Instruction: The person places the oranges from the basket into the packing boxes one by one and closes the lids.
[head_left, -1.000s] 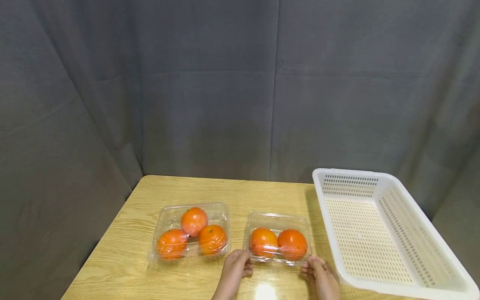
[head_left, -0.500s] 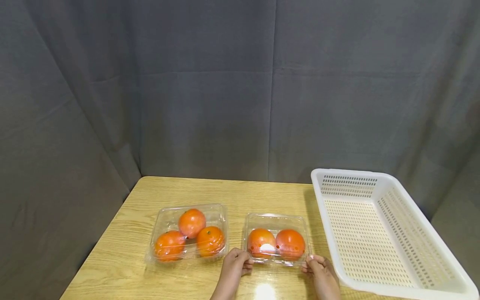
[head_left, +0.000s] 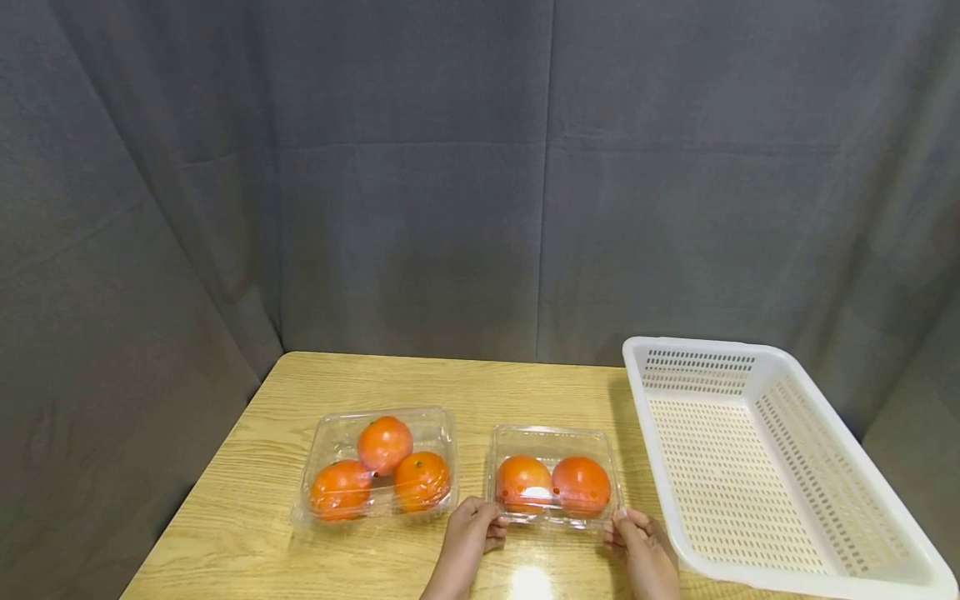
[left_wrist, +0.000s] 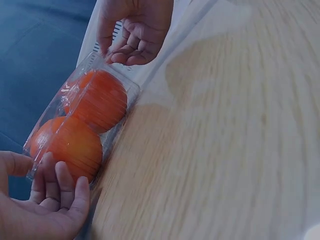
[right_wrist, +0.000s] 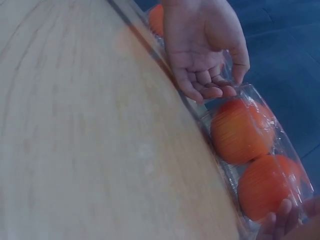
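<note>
A small clear plastic clamshell box (head_left: 555, 446) lies on the table with two round orange-red fruits inside, one on the left (head_left: 524, 483) and one on the right (head_left: 581, 486). My left hand (head_left: 469, 533) pinches its near left corner between thumb and fingers. At the near right corner my right hand (head_left: 642, 550) does the same. In the left wrist view the left hand's fingers (left_wrist: 59, 187) curl under the rim, thumb on top. The right wrist view shows the right hand's fingers (right_wrist: 281, 220) at the other end of the box (right_wrist: 280, 132).
To the left lies a larger clear clamshell box (head_left: 442, 425) with three orange fruits (head_left: 386, 446) in it. A white perforated plastic basket (head_left: 651, 450) stands at the right, close beside my right hand. Grey curtains (head_left: 412, 208) hang behind the wooden table (head_left: 240, 517).
The head view has shifted very slightly. Both hands keep their hold on the small box's near corners, and the fruits inside appear in nearly the same place.
</note>
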